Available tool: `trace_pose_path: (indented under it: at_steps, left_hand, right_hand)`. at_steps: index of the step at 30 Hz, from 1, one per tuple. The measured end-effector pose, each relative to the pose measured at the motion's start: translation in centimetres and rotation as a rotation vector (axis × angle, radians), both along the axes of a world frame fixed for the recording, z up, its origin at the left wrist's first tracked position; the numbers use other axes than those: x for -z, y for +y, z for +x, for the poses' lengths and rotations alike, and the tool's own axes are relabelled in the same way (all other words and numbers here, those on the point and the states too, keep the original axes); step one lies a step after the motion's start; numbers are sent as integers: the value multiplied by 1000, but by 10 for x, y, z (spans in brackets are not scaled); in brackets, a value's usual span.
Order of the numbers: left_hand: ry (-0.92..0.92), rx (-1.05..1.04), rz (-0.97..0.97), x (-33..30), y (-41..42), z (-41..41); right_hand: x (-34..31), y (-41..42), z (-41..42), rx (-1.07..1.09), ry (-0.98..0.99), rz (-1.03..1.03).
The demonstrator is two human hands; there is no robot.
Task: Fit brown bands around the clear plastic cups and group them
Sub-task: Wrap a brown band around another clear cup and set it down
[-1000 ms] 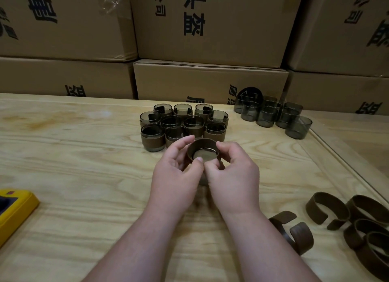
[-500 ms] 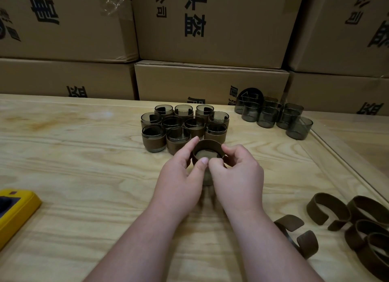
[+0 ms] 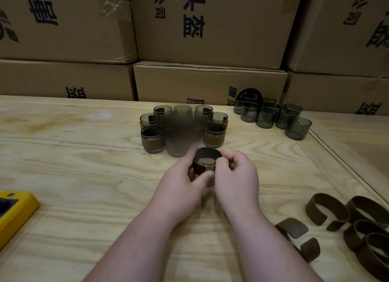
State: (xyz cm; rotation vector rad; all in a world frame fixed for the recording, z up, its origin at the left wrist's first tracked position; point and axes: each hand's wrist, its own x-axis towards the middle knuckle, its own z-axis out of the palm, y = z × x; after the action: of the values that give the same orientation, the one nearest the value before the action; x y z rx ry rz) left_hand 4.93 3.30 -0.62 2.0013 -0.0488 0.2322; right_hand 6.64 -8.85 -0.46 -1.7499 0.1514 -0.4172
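Note:
Both hands hold one clear cup [image 3: 207,158] with a brown band around it, just above the wooden table [image 3: 84,166]. My left hand [image 3: 181,187] grips its left side with the thumb across the front. My right hand [image 3: 235,176] pinches the band at the cup's right rim. Right behind stands a cluster of banded cups [image 3: 152,137]; its middle is blurred. Several bare clear cups [image 3: 265,117] sit at the back right. Loose brown bands [image 3: 326,210] lie at the right near edge.
Stacked cardboard boxes [image 3: 210,81] wall off the table's far side. A yellow device [image 3: 14,212] lies at the left edge. A raised wooden rim [image 3: 336,161] runs along the table's right side. One curled band [image 3: 294,229] lies beside my right forearm.
The hands and the banded cup have shifted slightly forward toward the cluster of banded cups. My left thumb has slid lower on the band.

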Motion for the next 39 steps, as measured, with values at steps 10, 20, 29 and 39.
trace_pose_path:
  at_steps: [10,20,29,39]
  left_hand:
    - [-33,-41,-582,0,4,-1]
    - [71,11,-884,-6,16,2]
    - [41,61,-813,-2,12,0]
    - [11,23,-903,-2,17,4]
  right_hand:
    - [-3,0,0,-157,-119,311]
    - [2,4,-2,-410,-98,254]
    - [5,0,5,-324,-68,416]
    - [-3,1,-2,-455,-48,546]
